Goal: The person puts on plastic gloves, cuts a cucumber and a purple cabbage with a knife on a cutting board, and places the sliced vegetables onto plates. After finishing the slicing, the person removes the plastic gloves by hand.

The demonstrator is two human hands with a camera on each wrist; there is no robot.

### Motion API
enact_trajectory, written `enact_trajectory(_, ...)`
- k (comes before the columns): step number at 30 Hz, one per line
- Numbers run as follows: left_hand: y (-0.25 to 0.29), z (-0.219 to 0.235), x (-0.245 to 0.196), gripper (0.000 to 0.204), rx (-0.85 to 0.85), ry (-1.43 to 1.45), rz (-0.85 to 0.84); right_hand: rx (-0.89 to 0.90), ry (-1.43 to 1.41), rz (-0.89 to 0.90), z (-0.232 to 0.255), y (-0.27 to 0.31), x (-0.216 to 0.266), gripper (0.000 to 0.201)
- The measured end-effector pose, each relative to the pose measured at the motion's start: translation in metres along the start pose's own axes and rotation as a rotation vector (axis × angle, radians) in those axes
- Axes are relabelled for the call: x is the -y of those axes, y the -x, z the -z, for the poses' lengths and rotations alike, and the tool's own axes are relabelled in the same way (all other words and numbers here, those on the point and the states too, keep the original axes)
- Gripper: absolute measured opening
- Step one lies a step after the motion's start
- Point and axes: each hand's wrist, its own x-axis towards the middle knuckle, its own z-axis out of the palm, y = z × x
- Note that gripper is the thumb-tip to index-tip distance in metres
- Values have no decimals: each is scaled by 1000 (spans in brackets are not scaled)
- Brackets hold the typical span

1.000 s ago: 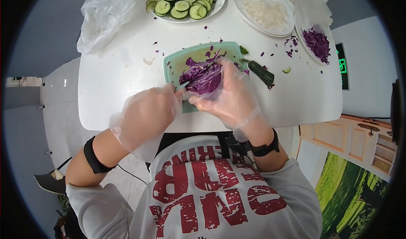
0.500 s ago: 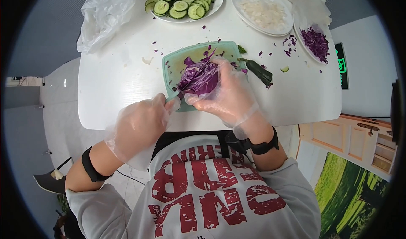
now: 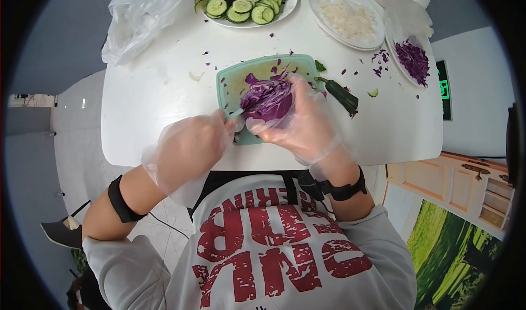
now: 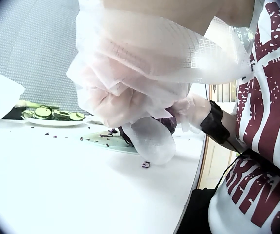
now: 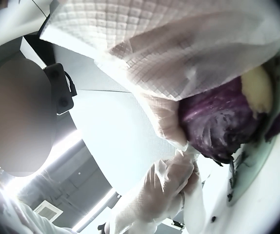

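Note:
My gloved left hand (image 3: pixel 192 148) grips the pale green handle of a knife (image 3: pixel 234 114); its blade is mostly hidden against the shredded side of a purple cabbage piece (image 3: pixel 276 104). In the right wrist view the cabbage's dark curved leaves and pale core show. My right hand (image 3: pixel 307 126), also in a clear plastic glove, holds the cabbage from the right with fingers and thumb spread around it. Beneath lies a light green cutting board (image 3: pixel 229 85) with purple shreds on it. In the left wrist view the glove (image 4: pixel 125 83) hides the knife.
A dark green cucumber piece (image 3: pixel 341 95) lies right of the board. Farther back stand a plate of cucumber slices (image 3: pixel 238 7), a plate of pale slices (image 3: pixel 348 16), a plate of shredded cabbage (image 3: pixel 411 63) and a crumpled plastic bag (image 3: pixel 137 22). Purple scraps dot the white table (image 3: pixel 153 118).
My left hand with the knife drew back toward my body and left, then came forward to the cabbage again. The right hand keeps its hold, nearly still.

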Motion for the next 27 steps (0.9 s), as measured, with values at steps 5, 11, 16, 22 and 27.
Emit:
enact_trajectory(5, -1, -1, -4, 29, -19, 26, 34, -77, -147, 7, -11, 0, -10, 70)
enact_trajectory(11, 10, -3, -9, 28, -96, -37, -18, -18, -170, -27, -10, 2, -17, 85)
enact_trajectory(16, 21, -4, 1, 27, -72, -43, -8, -14, -161, -22, -6, 2, -14, 83)
enact_trajectory(22, 15, -6, 12, 32, -88, -45, -38, -2, -148, -19, -5, 1, -14, 83)
enact_trajectory(27, 7, -10, 24, 26, -34, 42, -57, -15, -138, 0, -6, 0, -13, 82)
